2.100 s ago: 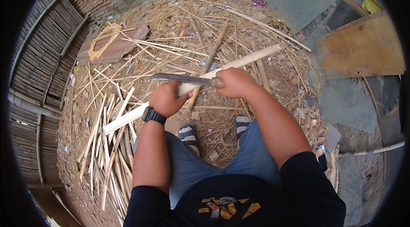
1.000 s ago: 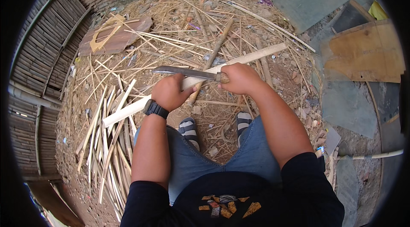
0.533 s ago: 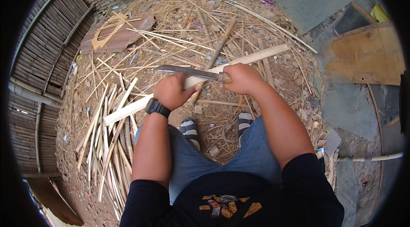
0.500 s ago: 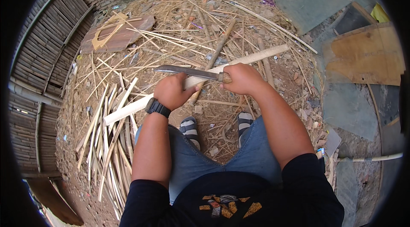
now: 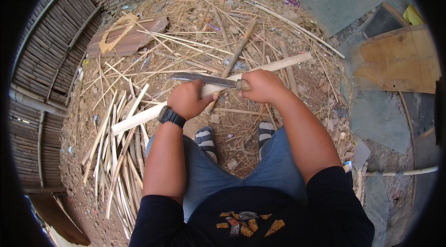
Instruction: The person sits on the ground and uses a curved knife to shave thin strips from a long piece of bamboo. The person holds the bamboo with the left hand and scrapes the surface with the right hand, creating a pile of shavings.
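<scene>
A long, pale split-bamboo slat (image 5: 141, 118) lies slantwise in front of me, from near left to far right. My left hand (image 5: 186, 97) is closed round it left of its middle, thumb pointing along it. My right hand (image 5: 263, 84) grips the short wooden handle of a machete (image 5: 211, 79). The dark, slightly curved blade points left above the slat, its tip past the knuckles of my left hand. Part of the blade's lower edge is hidden behind that hand. From this view I cannot tell whether the blade touches the slat.
A heap of split bamboo strips (image 5: 121, 163) lies at the left. Loose sticks, straw and rubble litter the ground ahead, with a brown board (image 5: 100, 45) at far left. A bamboo wall (image 5: 46, 56) stands left; sheets and a wooden panel (image 5: 395, 59) line the right.
The slat has shifted very slightly toward the near left, its far end a little lower. Both hands keep their grips, and the machete stays nearly in place.
</scene>
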